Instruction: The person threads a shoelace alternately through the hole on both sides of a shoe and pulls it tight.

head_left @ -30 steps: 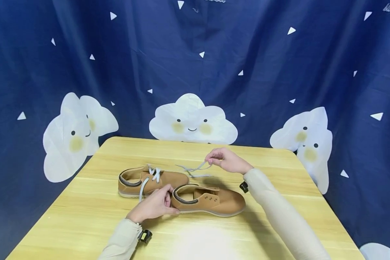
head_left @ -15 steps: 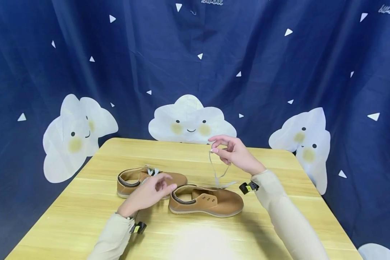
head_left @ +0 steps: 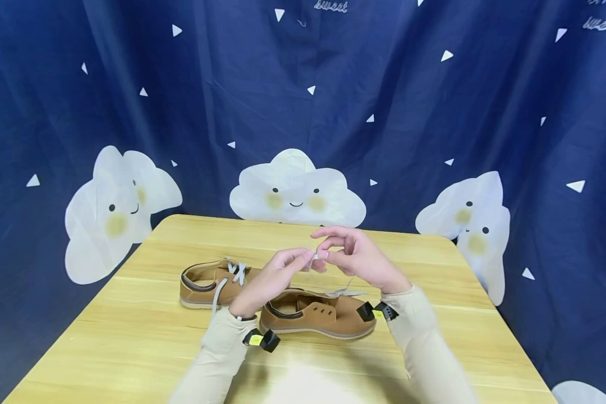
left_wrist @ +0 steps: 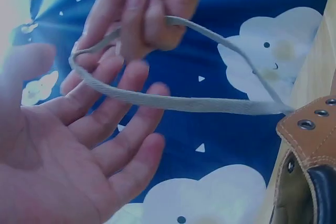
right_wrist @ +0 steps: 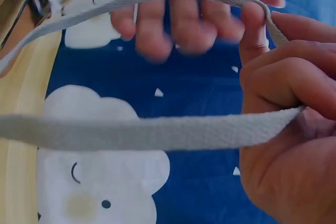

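Observation:
My right hand (head_left: 365, 259) pinches a flat grey shoelace (right_wrist: 157, 132) above the table, and the lace forms a loop in both wrist views. Facing it, my left hand (left_wrist: 73, 145) has its fingers extended, with the lace running across the fingers; whether it touches them is hard to tell. Below both hands lies a brown shoe (head_left: 342, 318), toe to the right, with bare eyelets (left_wrist: 306, 125) on the visible flap. In the left wrist view the lace reaches down beside this shoe. Behind and to its left is a second brown shoe (head_left: 194, 294), partly hidden by my left arm.
Grey lace (head_left: 239, 273) crosses the second shoe's front, and one end hangs down its near side. The light wooden table (head_left: 106, 336) ends at a dark blue curtain (head_left: 262, 84) printed with clouds and triangles.
My left hand has let go of the near shoe's heel and moved up and right to the lace. My right hand first lifted the lace, then came slightly left and down towards it.

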The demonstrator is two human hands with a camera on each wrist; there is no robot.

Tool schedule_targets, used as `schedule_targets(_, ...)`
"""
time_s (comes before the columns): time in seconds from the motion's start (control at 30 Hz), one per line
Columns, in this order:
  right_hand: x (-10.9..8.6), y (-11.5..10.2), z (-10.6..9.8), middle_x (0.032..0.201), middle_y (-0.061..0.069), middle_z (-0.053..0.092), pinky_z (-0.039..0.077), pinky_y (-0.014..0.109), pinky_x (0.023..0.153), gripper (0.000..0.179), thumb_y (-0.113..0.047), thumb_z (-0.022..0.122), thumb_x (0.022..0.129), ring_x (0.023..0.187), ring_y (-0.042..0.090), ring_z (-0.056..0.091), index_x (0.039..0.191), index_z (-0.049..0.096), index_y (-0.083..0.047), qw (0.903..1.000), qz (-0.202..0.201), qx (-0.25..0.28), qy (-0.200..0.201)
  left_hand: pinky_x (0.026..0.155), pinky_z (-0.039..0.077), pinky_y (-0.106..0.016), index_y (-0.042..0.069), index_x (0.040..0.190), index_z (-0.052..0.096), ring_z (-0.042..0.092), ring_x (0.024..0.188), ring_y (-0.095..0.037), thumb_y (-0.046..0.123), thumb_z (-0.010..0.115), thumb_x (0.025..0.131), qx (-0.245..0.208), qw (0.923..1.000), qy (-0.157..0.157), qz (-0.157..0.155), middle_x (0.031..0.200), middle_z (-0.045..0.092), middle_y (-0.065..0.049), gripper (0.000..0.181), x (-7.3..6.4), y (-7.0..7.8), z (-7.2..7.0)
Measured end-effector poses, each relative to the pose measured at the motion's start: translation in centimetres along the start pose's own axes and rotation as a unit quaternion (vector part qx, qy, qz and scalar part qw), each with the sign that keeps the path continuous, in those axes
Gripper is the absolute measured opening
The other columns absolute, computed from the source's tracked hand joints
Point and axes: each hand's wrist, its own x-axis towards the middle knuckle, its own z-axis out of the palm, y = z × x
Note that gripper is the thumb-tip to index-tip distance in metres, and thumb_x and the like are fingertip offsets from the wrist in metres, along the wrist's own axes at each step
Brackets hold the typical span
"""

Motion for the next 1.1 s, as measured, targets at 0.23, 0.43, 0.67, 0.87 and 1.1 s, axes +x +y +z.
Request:
schedule_targets(0.23,-1.3,2.2,-0.6,0.099,-0.003,0.074,0.024,0.021,0.041,0.038,-0.007,0.065,0.1,0.043,0.006,0.029,0.137,0.059,-0.003,0.9997,0.009,0.01,0.022,0.086,0.046,-0.033,0.013,0.094,0.067,0.067,0.094,-0.019,0.042,0.051,0.108,-0.035,0.9985,-0.023,-0.034,0.085,0.067,0.001,0.036,0.2,-1.3,-0.5)
schedule_targets(0.43,-2.1,3.1,-2.4,0.097,-0.006,0.075,0.023,0.021,0.041,0.036,-0.008,0.065,0.1,0.043,0.004,0.03,0.136,0.06,-0.003,0.9995,0.019,-0.006,0.026,0.069,0.047,-0.029,0.01,0.091,0.065,0.052,0.069,-0.018,0.036,0.056,0.107,-0.024,0.9987,-0.032,-0.033,0.072,0.054,0.002,0.032,0.1,-2.0,-1.6)
schedule_targets(0.67,-3.1,3.7,-5.2,0.094,-0.005,0.074,0.02,0.023,0.041,0.036,-0.007,0.067,0.099,0.044,0.003,0.027,0.134,0.06,-0.003,0.9991,0.027,-0.026,0.021,0.055,0.037,-0.029,0.007,0.094,0.067,0.037,0.056,-0.024,0.03,0.055,0.108,-0.001,0.9984,-0.051,-0.024,0.063,0.042,-0.001,0.03,-0.3,-2.2,-3.5)
schedule_targets(0.87,-4.3,4.7,-7.3,0.092,0.003,0.074,0.029,0.021,0.047,0.035,-0.008,0.069,0.098,0.051,0.002,0.037,0.132,0.062,-0.004,0.9942,0.046,-0.097,-0.002,0.059,0.041,-0.024,0.013,0.101,0.075,0.044,0.062,-0.008,0.032,0.058,0.106,0.074,0.9958,-0.043,-0.031,0.069,0.051,0.008,0.026,-0.8,-2.1,-4.8)
schedule_targets(1.1,-5.8,6.5,-9.4,0.09,0.006,0.07,0.041,0.024,0.051,0.033,0.0,0.063,0.098,0.055,0.012,0.044,0.13,0.057,0.005,0.9892,0.068,-0.08,-0.102,0.073,0.046,-0.025,0.013,0.099,0.075,0.051,0.074,-0.01,0.027,0.06,0.105,0.109,0.9923,-0.051,-0.031,0.075,0.059,0.005,0.021,-0.8,-1.9,-4.7)
